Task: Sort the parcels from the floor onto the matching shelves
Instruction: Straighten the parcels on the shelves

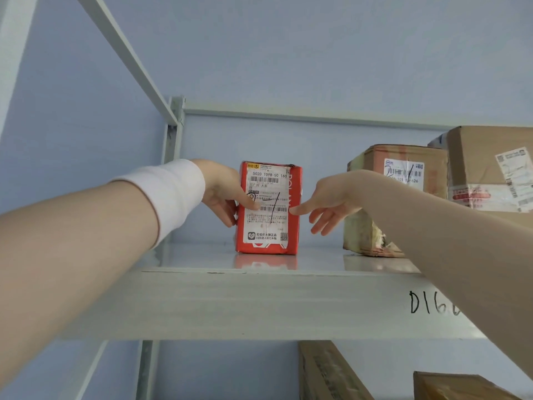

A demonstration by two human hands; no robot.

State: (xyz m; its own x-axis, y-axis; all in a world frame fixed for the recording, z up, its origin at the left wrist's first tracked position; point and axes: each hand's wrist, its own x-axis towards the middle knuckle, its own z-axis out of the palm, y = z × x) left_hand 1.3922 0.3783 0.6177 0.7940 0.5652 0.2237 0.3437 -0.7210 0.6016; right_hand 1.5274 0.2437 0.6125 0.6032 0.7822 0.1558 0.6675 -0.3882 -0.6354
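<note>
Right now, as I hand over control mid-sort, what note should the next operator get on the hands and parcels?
Left hand grips the red parcel: thumb on its label, fingers round its left side.
Right hand is open, forefinger tip at the parcel's right edge.
The parcel stands upright on the shelf, whose marking starts D16, apart from the taped brown box to its right.
Done: this parcel is shelved.
Left: let go and withdraw. Floor parcels are out of view.

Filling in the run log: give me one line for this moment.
step: placing | red parcel: upright on shelf | left hand: grips parcel | right hand: open, index fingertip at parcel
</note>
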